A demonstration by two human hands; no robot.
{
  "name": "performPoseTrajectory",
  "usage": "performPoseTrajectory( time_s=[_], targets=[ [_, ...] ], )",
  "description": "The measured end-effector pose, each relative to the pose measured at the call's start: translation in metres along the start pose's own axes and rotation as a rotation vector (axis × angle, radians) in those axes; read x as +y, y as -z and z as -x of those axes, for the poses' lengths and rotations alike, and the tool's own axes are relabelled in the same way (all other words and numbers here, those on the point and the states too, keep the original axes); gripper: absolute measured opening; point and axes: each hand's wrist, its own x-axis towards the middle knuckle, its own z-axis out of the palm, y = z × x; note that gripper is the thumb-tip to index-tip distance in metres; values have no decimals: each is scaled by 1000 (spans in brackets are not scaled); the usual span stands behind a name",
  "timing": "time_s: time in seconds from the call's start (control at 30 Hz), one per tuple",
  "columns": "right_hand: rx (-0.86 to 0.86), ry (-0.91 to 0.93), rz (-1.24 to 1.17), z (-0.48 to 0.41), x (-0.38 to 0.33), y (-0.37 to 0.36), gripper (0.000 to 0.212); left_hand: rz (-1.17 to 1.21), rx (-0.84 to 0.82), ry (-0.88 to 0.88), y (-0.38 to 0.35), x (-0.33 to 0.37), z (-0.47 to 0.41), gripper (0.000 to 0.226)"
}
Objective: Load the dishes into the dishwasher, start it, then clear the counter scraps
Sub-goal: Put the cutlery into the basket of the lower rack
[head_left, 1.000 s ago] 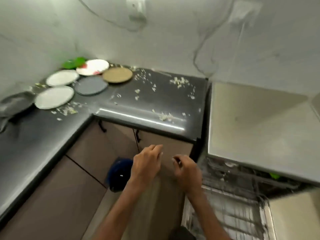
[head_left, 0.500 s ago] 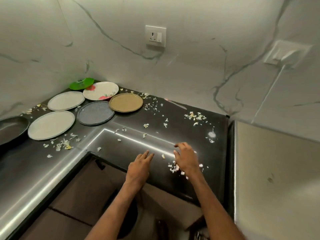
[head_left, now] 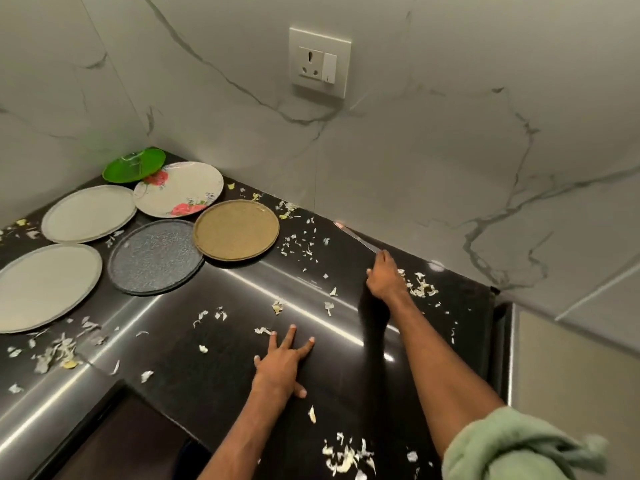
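Flat and spread, my left hand [head_left: 282,363] presses on the dark worktop [head_left: 207,393] near its front edge and holds nothing. My right hand [head_left: 384,278] reaches with straight, empty fingers to the back edge by the wall, its side touching a heap of scraps [head_left: 420,289]. Other bits lie scattered all over, and six plates [head_left: 156,256] sit in the back left corner.

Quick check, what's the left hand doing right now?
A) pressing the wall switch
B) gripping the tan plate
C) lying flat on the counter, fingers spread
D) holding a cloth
C: the left hand lies flat on the dark counter, fingers spread, well apart from the tan plate.
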Motion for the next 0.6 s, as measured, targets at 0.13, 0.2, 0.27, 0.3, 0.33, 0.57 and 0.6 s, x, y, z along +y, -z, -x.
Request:
performPoseTrajectory(
  time_s=[0.13,0.2,0.27,0.3,0.33,0.57,0.6],
  targets=[
    [-87,-29,83,-45,-5,-6,65,25,-34,6,5,1,-4,113],
    [-103,-35,163,-50,-10,-13,60,34,-32,13,4,0,-4,113],
    [16,-8,260,-44,-19,-20,49,42,-32,15,5,1,-3,112],
    [91,14,299,-37,-24,-23,42,44,-33,12,5,1,-3,112],
    [150,33,321,-28,-29,-26,37,46,-33,11,5,2,-2,111],
    [186,-222,201,37,-43,-45,29,45,-19,11,6,3,2,111],
    [163,-247,201,47,-44,-48,29,44,-17,13,6,4,2,111]
  ],
)
